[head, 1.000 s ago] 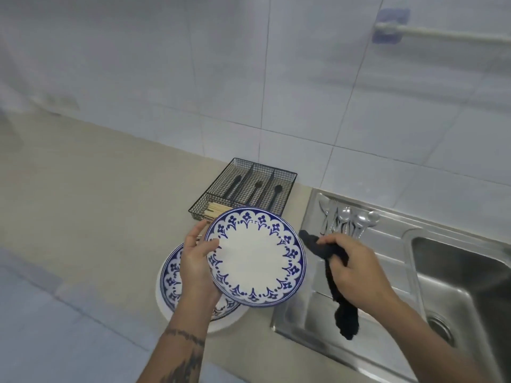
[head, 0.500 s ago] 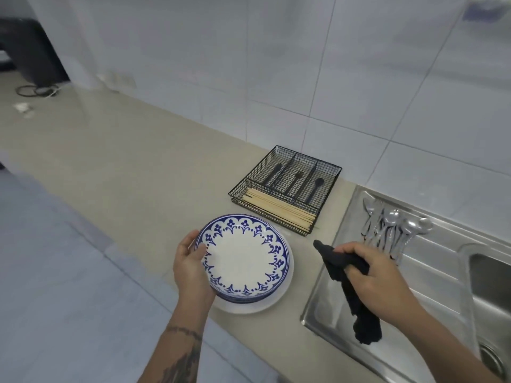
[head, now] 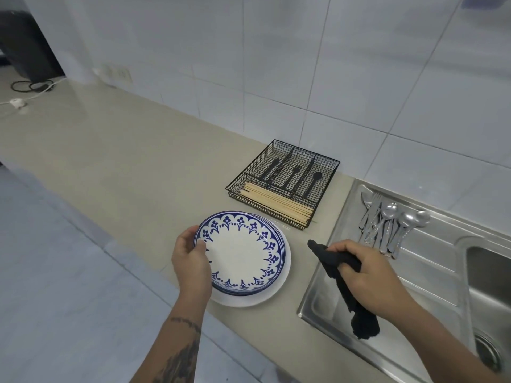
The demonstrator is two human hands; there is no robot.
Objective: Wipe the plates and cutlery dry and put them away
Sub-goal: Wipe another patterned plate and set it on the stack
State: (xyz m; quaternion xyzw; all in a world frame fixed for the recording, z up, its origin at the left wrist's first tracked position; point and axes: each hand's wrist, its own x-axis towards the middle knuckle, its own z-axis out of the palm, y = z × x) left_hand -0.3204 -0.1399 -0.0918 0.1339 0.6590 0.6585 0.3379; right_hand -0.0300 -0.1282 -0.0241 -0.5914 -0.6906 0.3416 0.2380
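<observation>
A white plate with a blue patterned rim (head: 243,252) lies on top of a stack of plates on the beige counter, with a plain white plate (head: 284,283) at the bottom. My left hand (head: 190,261) grips the top plate's left rim, thumb on its face. My right hand (head: 362,269) grips a dark cloth (head: 348,288) that hangs over the sink's drainboard. Several metal spoons and forks (head: 387,222) lie on the drainboard beyond my right hand.
A black wire cutlery tray (head: 329,164) holds black utensils and wooden chopsticks (head: 279,203) behind the plates. The steel sink basin (head: 489,283) is at the right. A tiled wall backs the counter. Cables (head: 30,85) lie at the far left.
My left hand has lowered the patterned plate from a raised tilt onto the stack. My right hand kept the cloth and stayed over the drainboard. The view shifted left.
</observation>
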